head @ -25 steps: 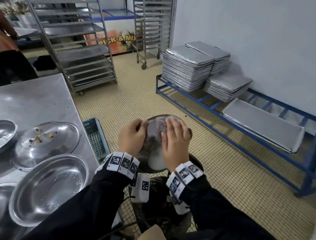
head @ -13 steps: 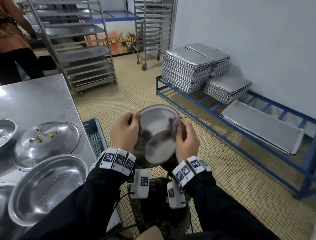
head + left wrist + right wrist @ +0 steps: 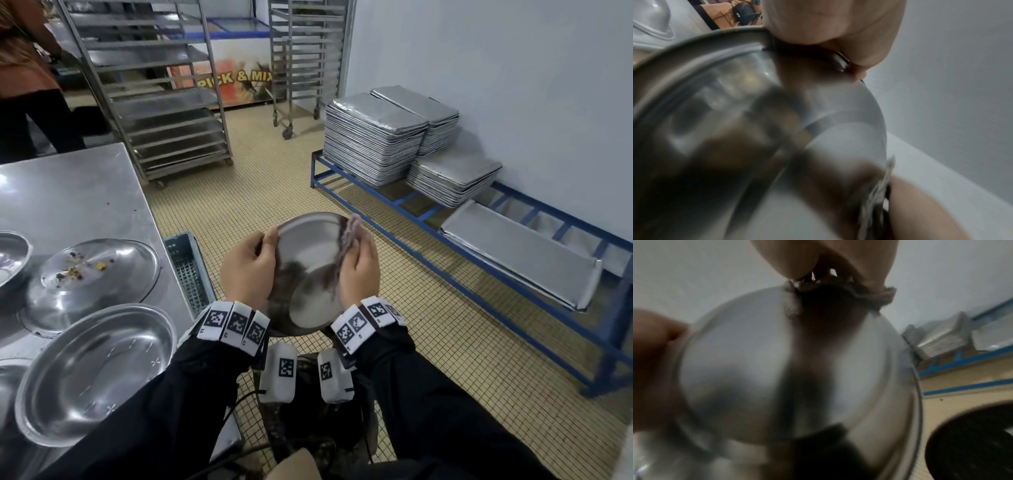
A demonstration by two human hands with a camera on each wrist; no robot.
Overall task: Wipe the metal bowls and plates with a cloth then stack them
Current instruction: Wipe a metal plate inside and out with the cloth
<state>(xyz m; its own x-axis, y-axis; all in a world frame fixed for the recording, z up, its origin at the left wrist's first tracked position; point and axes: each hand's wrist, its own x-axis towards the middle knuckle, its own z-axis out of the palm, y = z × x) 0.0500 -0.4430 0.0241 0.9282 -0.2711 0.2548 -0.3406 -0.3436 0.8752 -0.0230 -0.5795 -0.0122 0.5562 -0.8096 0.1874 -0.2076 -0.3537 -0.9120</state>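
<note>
Cloth shifts from the bowl's middle to its right rim.

A second ago the right hand (image 3: 359,270) pressed flat across the inside of the round shiny metal bowl (image 3: 308,274); now its grip pinches the crumpled grey-purple cloth (image 3: 347,236) over the rim, so the wipe seems to be moving to the edge. The left hand (image 3: 248,270) has its grip clamped on the opposite rim, bowl tilted between both grips, above the floor, right of the steel bench (image 3: 68,192). Its inside looks smooth, reflective, free of scraps.

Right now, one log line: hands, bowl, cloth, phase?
left hand: holds bowl rim | right hand: pinches cloth on rim | bowl: tilted, held over floor | phase: wiping
</note>
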